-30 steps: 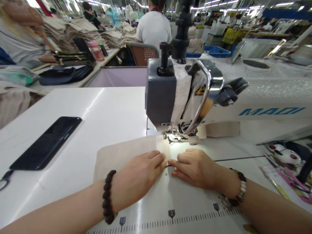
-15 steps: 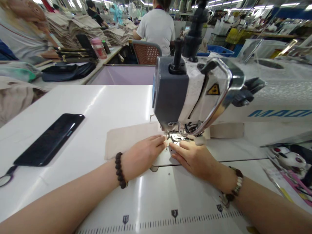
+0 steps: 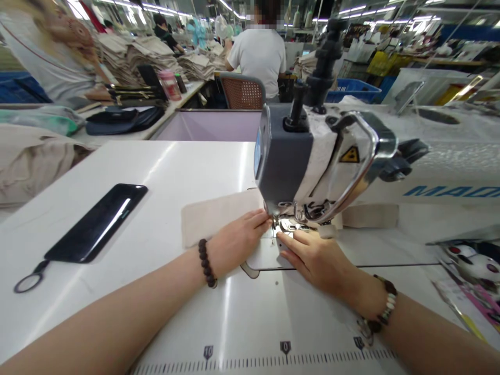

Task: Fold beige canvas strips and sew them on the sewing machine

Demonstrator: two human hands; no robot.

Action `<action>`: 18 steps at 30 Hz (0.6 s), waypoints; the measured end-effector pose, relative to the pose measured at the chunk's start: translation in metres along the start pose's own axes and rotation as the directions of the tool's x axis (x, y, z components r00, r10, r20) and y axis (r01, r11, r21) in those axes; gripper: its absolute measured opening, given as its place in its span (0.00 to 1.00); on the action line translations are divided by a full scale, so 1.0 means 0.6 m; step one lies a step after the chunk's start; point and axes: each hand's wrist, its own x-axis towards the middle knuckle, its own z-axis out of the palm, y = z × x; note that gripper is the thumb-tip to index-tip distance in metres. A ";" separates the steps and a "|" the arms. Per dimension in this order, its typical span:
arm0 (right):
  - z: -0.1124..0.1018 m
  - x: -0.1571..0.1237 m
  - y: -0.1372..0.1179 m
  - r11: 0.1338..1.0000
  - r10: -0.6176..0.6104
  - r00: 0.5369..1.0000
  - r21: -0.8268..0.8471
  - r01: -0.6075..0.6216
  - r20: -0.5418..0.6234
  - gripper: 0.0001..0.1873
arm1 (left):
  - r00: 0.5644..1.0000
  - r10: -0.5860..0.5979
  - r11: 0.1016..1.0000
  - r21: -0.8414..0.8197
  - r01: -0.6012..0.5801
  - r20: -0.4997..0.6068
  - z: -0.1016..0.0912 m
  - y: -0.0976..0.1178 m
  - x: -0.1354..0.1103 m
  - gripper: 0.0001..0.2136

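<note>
Two hands, fingers [image 3: 258, 220] flat: left hand [image 3: 236, 245] on beige cloth [image 3: 219, 217], right hand [image 3: 316, 263] by presser foot [image 3: 291, 225]; most cloth left of foot.

— Place?
— Garment factory, sewing floor.
— Proof?
— Industrial sewing machine [image 3: 312, 166] just ahead of the left hand [image 3: 238, 245] and right hand [image 3: 316, 263]. Stacks of folded beige fabric [image 3: 148, 57] far beyond the left hand.
— More?
— Blue plastic crate [image 3: 353, 89] far beyond the right hand. Seated worker in a white T-shirt [image 3: 260, 54] well ahead of both hands, on a cane-back chair [image 3: 242, 91]. Long rows of ceiling strip lights [image 3: 156, 10] overhead.
</note>
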 end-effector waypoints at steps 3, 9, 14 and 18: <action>0.004 -0.002 0.002 1.000 -0.011 1.000 -0.013 0.011 -0.008 0.13 | 1.000 -0.008 0.996 0.085 0.008 -0.006 -0.004 0.009 -0.003 0.13; 0.014 -0.007 0.007 0.999 -0.040 0.998 -0.009 0.040 -0.040 0.16 | 0.969 -0.236 0.949 0.233 0.213 0.071 -0.015 0.026 -0.014 0.10; 0.010 -0.015 0.015 0.994 -0.094 0.986 0.043 0.101 -0.135 0.15 | 0.896 -0.418 0.850 0.283 0.443 -0.148 0.012 -0.015 -0.020 0.18; -0.008 -0.024 0.037 0.991 -0.073 0.957 -0.132 0.037 -0.281 0.09 | 0.921 -0.369 0.877 0.282 0.389 -0.123 0.023 -0.024 -0.025 0.19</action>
